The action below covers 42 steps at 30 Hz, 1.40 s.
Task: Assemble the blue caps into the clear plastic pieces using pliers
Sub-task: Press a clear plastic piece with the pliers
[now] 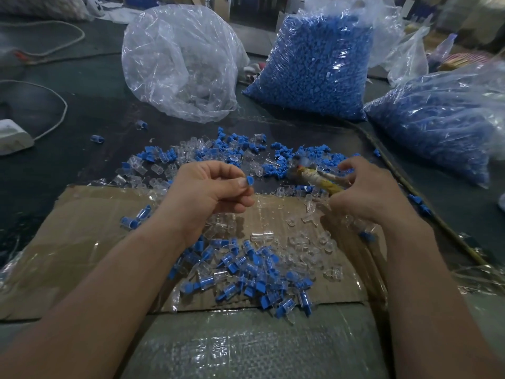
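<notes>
My left hand [210,187] pinches a small blue cap [250,181] between thumb and forefinger, raised above the cardboard. To its right, my right hand [363,192] grips the pliers [314,175], whose handles are wrapped in pale and yellow tape; their jaws point left and are blurred. Loose blue caps [300,154] and clear plastic pieces [188,154] lie scattered on the dark table beyond both hands. A heap of assembled pieces [251,272], clear with blue caps in them, lies on the cardboard between my forearms.
A flattened cardboard sheet [90,236] covers the near table. Behind stand a clear bag of clear pieces [180,64] and two bags of blue caps [314,69] [437,121]. A white power strip [13,136] with its cord lies at far left.
</notes>
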Each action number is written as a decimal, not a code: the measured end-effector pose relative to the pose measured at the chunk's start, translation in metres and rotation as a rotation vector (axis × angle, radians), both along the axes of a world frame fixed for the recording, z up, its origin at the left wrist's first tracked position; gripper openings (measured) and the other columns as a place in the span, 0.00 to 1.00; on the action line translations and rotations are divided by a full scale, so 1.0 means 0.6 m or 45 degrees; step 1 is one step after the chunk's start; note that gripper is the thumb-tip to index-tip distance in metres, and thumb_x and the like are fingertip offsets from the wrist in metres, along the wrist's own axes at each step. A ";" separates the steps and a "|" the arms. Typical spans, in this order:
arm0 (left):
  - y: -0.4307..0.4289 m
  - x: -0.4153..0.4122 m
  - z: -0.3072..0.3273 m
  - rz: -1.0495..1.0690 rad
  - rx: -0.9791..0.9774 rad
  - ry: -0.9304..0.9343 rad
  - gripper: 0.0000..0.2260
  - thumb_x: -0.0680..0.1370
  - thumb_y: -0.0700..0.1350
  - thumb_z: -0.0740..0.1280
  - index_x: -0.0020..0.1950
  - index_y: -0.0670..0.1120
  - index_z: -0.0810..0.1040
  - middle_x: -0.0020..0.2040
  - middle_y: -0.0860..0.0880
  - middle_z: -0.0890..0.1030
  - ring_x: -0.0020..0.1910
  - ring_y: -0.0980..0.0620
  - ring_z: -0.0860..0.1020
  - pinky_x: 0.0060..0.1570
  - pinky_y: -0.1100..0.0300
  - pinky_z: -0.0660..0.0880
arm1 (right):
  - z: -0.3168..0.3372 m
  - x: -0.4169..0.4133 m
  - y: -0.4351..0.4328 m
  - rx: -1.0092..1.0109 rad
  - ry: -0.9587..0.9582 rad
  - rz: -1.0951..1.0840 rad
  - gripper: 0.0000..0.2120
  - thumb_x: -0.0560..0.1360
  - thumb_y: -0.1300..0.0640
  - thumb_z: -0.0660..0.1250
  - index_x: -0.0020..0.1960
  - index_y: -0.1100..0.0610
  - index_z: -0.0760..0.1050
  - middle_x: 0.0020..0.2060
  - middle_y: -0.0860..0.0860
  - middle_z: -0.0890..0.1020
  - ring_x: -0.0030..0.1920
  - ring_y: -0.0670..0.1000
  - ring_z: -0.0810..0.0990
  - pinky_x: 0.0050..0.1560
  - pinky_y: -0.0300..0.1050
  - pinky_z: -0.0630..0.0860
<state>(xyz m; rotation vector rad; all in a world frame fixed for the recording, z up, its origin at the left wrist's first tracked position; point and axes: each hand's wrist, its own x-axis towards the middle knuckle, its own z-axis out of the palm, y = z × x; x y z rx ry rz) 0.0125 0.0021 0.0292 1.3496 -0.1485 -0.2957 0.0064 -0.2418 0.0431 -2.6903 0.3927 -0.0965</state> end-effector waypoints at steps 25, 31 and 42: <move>-0.008 0.007 -0.006 0.380 -0.195 -0.085 0.06 0.74 0.32 0.63 0.41 0.41 0.75 0.30 0.50 0.82 0.30 0.55 0.81 0.29 0.67 0.76 | 0.001 -0.014 0.083 -0.176 -0.302 0.678 0.24 0.70 0.48 0.68 0.63 0.56 0.71 0.49 0.45 0.69 0.50 0.44 0.68 0.51 0.37 0.62; -0.008 0.006 -0.008 0.361 -0.182 -0.091 0.06 0.74 0.31 0.63 0.41 0.41 0.75 0.31 0.49 0.82 0.31 0.55 0.81 0.30 0.67 0.76 | 0.000 -0.014 0.086 -0.128 -0.255 0.696 0.23 0.71 0.47 0.68 0.62 0.54 0.71 0.43 0.41 0.68 0.44 0.41 0.66 0.43 0.24 0.60; -0.014 0.002 -0.013 0.411 -0.096 -0.184 0.08 0.74 0.31 0.63 0.40 0.42 0.75 0.31 0.49 0.81 0.29 0.55 0.80 0.30 0.66 0.76 | -0.003 -0.013 0.088 -0.104 -0.174 0.681 0.19 0.71 0.48 0.68 0.60 0.50 0.72 0.39 0.40 0.67 0.40 0.41 0.67 0.38 0.37 0.62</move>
